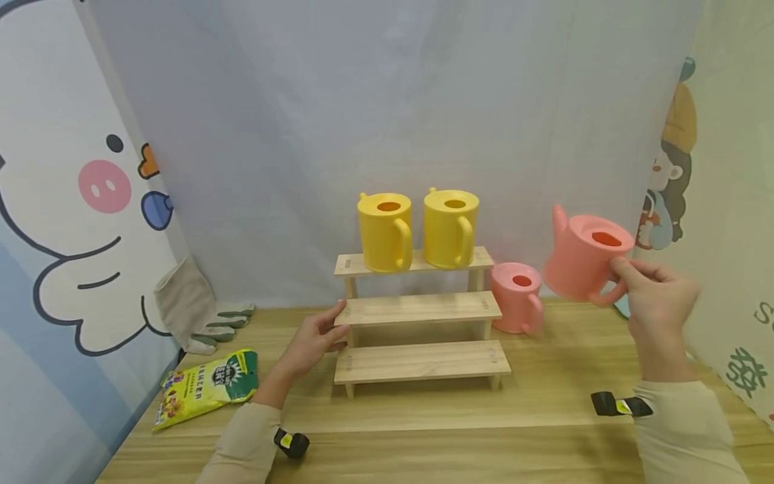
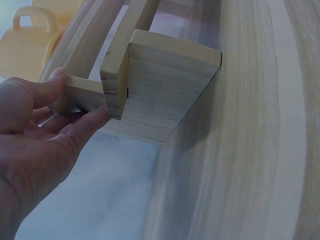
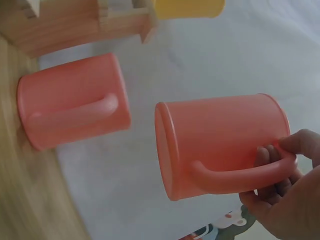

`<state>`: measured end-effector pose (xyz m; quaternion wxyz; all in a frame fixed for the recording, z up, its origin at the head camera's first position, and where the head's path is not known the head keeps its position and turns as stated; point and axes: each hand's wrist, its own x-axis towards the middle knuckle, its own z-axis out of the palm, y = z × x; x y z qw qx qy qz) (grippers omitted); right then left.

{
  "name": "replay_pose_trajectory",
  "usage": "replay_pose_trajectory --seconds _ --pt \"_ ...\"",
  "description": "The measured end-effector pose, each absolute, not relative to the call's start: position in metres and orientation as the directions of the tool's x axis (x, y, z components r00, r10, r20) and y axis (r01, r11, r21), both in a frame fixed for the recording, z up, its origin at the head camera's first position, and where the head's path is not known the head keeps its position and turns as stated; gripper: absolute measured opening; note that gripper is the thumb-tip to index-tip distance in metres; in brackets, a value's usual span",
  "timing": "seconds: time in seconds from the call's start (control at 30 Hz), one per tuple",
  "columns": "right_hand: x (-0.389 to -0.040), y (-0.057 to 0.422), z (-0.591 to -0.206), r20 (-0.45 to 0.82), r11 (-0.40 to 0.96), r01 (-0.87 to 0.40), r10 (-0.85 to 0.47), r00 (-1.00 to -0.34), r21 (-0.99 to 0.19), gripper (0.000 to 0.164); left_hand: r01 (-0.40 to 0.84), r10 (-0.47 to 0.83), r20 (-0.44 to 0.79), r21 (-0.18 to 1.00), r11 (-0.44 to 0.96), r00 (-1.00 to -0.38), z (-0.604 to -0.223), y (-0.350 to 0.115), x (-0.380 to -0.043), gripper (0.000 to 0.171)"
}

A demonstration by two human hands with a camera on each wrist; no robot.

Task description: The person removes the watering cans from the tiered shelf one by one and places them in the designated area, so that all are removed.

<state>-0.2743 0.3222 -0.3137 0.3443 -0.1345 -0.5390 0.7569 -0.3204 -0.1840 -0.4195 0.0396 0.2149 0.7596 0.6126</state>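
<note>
A pink watering can (image 1: 580, 262) hangs in the air at the right, above the table. My right hand (image 1: 659, 296) grips it by its handle, and in the right wrist view the fingers curl round the handle's upper end. On the left, my left hand (image 1: 311, 343) holds the end of the middle step of a three-tier wooden stand (image 1: 417, 309), thumb on top and fingers below. Two yellow watering cans (image 1: 385, 235) stand side by side on the top step. Another pink watering can (image 1: 516, 299) stands on the table against the stand's right side.
A yellow-green packet (image 1: 208, 386) lies on the wooden table (image 1: 435, 450) left of the left forearm. Behind it, a pair of gloves (image 1: 187, 306) leans on the left wall. A pale cloth backdrop (image 1: 290, 148) closes off the back, with printed side panels.
</note>
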Motion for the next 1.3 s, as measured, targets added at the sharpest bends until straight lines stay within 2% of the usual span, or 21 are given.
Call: replay_pose_trajectory --seconds 0.23,0.47,0.67,0.87,1.13,1.3 --pt "-0.291 0.332 -0.341 0.109 -0.162 -0.286 0.667 -0.737 -0.944 0.018 0.276 0.374 0.202 0.948 0.158 -0.905 -0.42 -0.184 -0.321 0.063" --pt "-0.302 0.342 -0.365 0.039 -0.119 -0.141 0.612 -0.79 -0.983 0.023 0.28 0.382 0.206 0.948 0.15 -0.901 -0.419 -0.185 -0.321 0.063" --pt "-0.306 0.345 -0.382 0.039 -0.073 -0.096 0.558 -0.829 -0.993 0.023 0.284 0.384 0.208 0.947 0.151 -0.899 -0.42 -0.185 -0.321 0.063" --pt "-0.31 0.344 -0.393 0.066 -0.021 -0.095 0.567 -0.821 -0.995 0.025 0.284 0.388 0.208 0.947 0.149 -0.898 -0.421 -0.186 -0.321 0.064" --pt "-0.314 0.343 -0.405 0.031 0.124 0.046 0.559 -0.829 -0.991 0.022 0.278 0.381 0.203 0.949 0.152 -0.902 -0.421 -0.186 -0.321 0.064" --pt "-0.317 0.342 -0.408 0.02 0.101 0.044 0.555 -0.831 -0.994 0.021 0.277 0.383 0.201 0.949 0.153 -0.901 -0.421 -0.186 -0.321 0.064"
